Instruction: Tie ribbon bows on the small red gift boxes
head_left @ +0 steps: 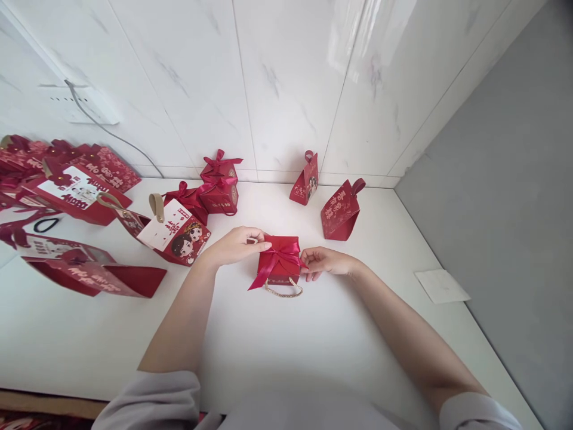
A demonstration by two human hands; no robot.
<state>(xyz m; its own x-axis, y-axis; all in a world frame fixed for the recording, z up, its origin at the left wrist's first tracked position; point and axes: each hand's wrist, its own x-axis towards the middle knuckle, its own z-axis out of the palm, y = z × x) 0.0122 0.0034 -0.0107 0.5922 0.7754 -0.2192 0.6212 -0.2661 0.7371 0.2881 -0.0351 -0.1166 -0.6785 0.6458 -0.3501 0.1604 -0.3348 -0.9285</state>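
Note:
A small red gift box (281,276) with a red satin bow on top and a rope handle toward me sits on the white table (277,352) in the middle. My left hand (235,245) rests on the box's left upper corner, fingers curled and pinching at its edge. My right hand (323,263) is at the box's right side, fingers pinched on the end of the red ribbon (286,257).
Two ribboned red boxes (219,185) stand behind, with two pointed red boxes (340,209) to the right. A cartoon-printed red bag (172,230) and several flat red bags (89,275) lie left. A white paper (441,285) lies right, near the grey wall. A cable runs from a wall socket (89,104).

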